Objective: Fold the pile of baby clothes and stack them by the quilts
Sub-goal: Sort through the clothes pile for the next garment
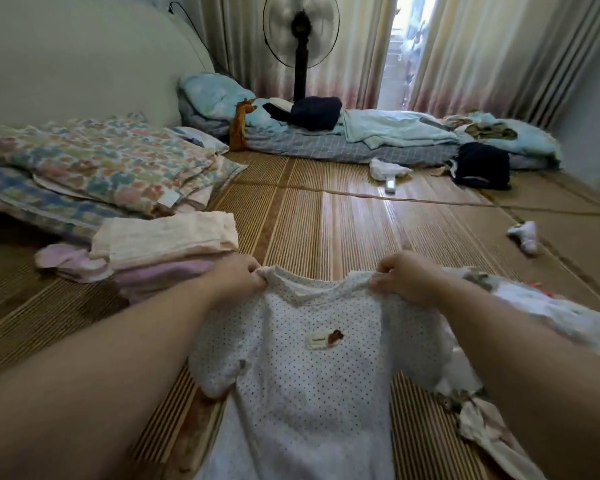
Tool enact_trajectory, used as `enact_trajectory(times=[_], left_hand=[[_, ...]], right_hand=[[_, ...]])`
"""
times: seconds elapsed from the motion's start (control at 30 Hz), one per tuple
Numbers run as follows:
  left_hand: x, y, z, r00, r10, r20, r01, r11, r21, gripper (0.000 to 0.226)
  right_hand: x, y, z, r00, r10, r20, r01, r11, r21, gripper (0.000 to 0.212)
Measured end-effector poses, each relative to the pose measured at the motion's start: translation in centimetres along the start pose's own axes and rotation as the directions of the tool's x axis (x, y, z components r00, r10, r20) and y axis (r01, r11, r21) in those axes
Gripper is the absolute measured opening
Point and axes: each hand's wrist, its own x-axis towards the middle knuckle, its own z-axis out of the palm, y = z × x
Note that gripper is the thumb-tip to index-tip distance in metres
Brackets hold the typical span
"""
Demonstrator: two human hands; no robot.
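Left hand (238,277) and right hand (404,277) fingers each pinch a shoulder of the dotted baby top (312,382); the sleeve (219,370) crumpled below the left fingers will probably fold in crooked.
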Motion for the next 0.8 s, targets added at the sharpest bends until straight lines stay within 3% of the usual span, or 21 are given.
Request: enact_trajectory(times=[0.1,0.27,0.33,0.4,0.5,0.6,0.7,0.8], left_hand=[[2.1,-2.1,5.7,0.996,-0.086,0.015,0.086,0.995,-0.04,0.016],[2.7,-5.2,8.7,0.982,-0.186,-0.032,0.18,0.973,-0.147,0.019],[2.7,-6.6,7.5,0.987,-0.158,0.015,0.158,0.98,-0.123,0.034],[2.2,-7.8,6.0,0.975,-0.185,0.121,0.196,0.978,-0.078,0.043],[0.6,-9.3,4.0,0.92,-0.297,0.257,0.281,0.955,0.098,0.03],[-0.6,-9.9,2.8,0.915,-0.343,0.213,0.299,0.93,0.215,0.02],[-1.5,-9.5,1.7,0.941,-0.328,0.087,0.324,0.944,0.059,0.013],[-1.5,-7.2,1.4,0.964,-0.267,0.004,0.261,0.936,-0.236,0.009]], right_hand=[[3.9,2.8,5.5,0.997,0.056,-0.06,-0.061,0.995,-0.084,0.01],[6.0,5.8,9.2,0.986,0.15,-0.071,-0.142,0.984,0.103,0.013],[5.4,7.0,8.5,0.986,0.155,-0.063,-0.149,0.985,0.085,0.033],[4.1,8.3,7.0,0.986,0.15,0.068,-0.151,0.988,0.012,0.048],[1.9,9.4,4.8,0.92,0.218,0.326,-0.186,0.974,-0.127,0.041],[0.4,8.9,3.5,0.919,0.264,0.292,-0.203,0.953,-0.225,0.039],[-0.4,7.4,2.7,0.95,0.264,0.166,-0.248,0.962,-0.113,0.045],[-0.5,4.9,2.6,0.945,0.295,0.139,-0.306,0.95,0.066,0.02]])
